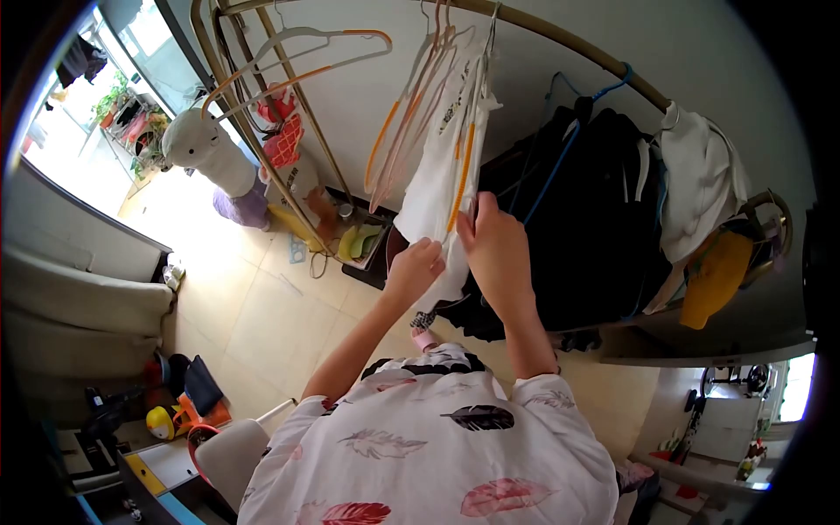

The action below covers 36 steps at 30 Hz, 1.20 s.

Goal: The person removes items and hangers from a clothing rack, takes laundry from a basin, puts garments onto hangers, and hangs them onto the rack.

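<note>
A white garment hangs from the rail on a hanger, with dark markings near its top. An orange-edged hanger bar shows against the cloth. My left hand is closed, its fingers pinching the left edge of the cloth. Just to the right, my right hand is closed on the garment beside the lower end of the orange bar. Its fingertips are partly hidden by the cloth. Several bare pink hangers hang close on the left.
A bent metal clothes rail runs overhead. Black clothes hang at right, beyond them a white garment and a yellow cap. An orange-and-grey hanger is at upper left. A white plush toy stands by the rack.
</note>
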Motion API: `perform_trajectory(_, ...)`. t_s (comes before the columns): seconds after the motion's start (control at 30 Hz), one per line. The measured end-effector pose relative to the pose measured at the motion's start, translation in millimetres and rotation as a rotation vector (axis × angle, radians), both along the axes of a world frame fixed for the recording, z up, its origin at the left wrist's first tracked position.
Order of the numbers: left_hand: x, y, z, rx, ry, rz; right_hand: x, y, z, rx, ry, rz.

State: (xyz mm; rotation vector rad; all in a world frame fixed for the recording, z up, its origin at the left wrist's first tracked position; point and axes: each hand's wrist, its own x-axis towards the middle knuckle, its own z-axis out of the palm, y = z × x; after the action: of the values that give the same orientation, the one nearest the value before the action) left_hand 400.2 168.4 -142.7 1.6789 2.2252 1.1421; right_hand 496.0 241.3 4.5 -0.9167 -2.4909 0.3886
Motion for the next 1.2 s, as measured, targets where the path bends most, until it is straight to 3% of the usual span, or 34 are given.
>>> perform_trajectory(0.2,2,-11,19,0.073,-0.130,0.106,10,-15,-13,0.304,-0.173,-0.070)
perform_trajectory(0.23,-1,-14,19,0.104,-0.191,0.143,8,-20,-20,0.379,-0.087,-0.094)
perform_trajectory(0.33,-8,-22,29,0.156,-0.157,0.183,6,-27,-50,0.368,-0.088,-0.105)
perform_trajectory(0.5,-13,-27,35,0.239,-0.395,0.180,2,-41,-113,0.367,-0.181,-0.058)
perform_trajectory(0.77,-10,-19,40,0.242,-0.366,0.120,-3,-43,-159,0.295,-0.143,-0.007)
perform_trajectory(0.97,-12,-17,46,0.225,-0.271,0.078,3,-39,-124,0.091,-0.110,0.172)
perform_trajectory(1.07,-19,-18,53,0.123,-0.228,0.036,17,-42,-73,-0.045,-0.101,0.298)
perform_trajectory(1.13,-22,-19,51,0.096,-0.196,-0.015,21,-45,-19,-0.382,0.503,0.197)
perform_trajectory(1.2,-17,-20,51,0.090,-0.188,-0.012,19,-36,10,-0.322,0.577,0.111)
